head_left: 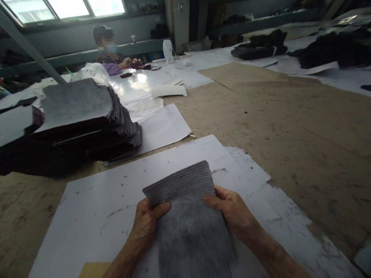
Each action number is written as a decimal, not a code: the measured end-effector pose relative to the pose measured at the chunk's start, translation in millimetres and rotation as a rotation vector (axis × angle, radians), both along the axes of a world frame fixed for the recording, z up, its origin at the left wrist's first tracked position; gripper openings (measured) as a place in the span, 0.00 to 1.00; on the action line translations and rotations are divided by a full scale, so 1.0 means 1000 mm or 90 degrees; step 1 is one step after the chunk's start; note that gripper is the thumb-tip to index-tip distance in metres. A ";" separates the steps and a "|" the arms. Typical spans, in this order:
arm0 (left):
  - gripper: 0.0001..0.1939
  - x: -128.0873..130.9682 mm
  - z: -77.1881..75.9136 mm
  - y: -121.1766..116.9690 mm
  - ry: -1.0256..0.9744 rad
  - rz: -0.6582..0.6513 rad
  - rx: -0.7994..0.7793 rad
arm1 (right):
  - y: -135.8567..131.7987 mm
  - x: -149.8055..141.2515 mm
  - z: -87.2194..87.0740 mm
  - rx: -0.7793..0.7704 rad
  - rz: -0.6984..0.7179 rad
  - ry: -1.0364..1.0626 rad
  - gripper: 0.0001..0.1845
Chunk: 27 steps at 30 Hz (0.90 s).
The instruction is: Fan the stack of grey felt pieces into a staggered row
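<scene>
A stack of grey fabric pieces [191, 227] is held between my two hands, its far edges fanned out in thin steps. My left hand [147, 220] grips the left side, thumb pressed on top and fingers underneath. On the right side my right hand [232, 208] does the same, thumb lying near the fanned part. The undersides of the fingers are hidden by the fabric. Beneath the stack lies a large white paper sheet [95, 208] with dark scraps of thread on it.
A tall pile of grey and dark fabric pieces [78, 100] stands at the left. Behind it a person [110, 58] works at the table. A small white fan [167, 51] stands farther back. Dark fabric heaps [339, 50] lie at the far right. Brown paper [290, 116] covers the table.
</scene>
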<state>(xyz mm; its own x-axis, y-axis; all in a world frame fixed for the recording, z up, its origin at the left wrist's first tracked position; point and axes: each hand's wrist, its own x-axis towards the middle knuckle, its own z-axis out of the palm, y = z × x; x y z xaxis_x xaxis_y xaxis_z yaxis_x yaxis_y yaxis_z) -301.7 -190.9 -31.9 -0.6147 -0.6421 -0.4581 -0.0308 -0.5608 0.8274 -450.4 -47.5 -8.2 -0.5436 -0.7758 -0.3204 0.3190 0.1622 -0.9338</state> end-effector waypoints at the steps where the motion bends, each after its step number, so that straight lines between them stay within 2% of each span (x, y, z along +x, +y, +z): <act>1: 0.14 0.001 0.000 0.000 0.003 -0.001 0.002 | 0.001 0.004 -0.003 0.005 -0.038 0.061 0.16; 4: 0.16 0.000 0.004 -0.003 0.017 -0.025 0.036 | 0.003 0.013 -0.015 -0.004 -0.132 0.161 0.12; 6: 0.18 -0.002 0.007 -0.004 0.017 -0.055 0.050 | 0.002 0.013 -0.019 -0.008 -0.144 0.169 0.13; 8: 0.18 -0.004 0.009 -0.005 0.007 -0.069 0.038 | 0.000 0.008 -0.015 -0.006 -0.111 0.134 0.15; 11: 0.18 -0.005 0.008 -0.003 -0.013 -0.053 -0.014 | 0.000 -0.001 -0.006 -0.008 -0.016 0.018 0.18; 13: 0.17 -0.004 0.007 -0.001 -0.020 -0.046 -0.052 | 0.002 -0.002 -0.003 0.007 -0.002 0.024 0.17; 18: 0.16 -0.003 0.006 -0.001 -0.018 -0.078 -0.041 | 0.006 0.009 -0.018 0.043 -0.139 0.207 0.13; 21: 0.17 -0.006 0.008 0.000 -0.032 -0.101 -0.051 | 0.004 0.006 -0.019 0.052 -0.138 0.222 0.14; 23: 0.18 -0.010 0.009 0.003 -0.045 -0.073 -0.101 | 0.003 0.001 -0.015 0.056 -0.094 0.201 0.16; 25: 0.16 -0.013 0.009 0.007 -0.073 -0.050 -0.194 | 0.004 -0.002 -0.011 0.081 -0.050 0.212 0.17; 27: 0.15 -0.013 0.008 0.012 -0.097 -0.043 -0.288 | 0.006 0.001 -0.010 0.128 -0.050 0.263 0.17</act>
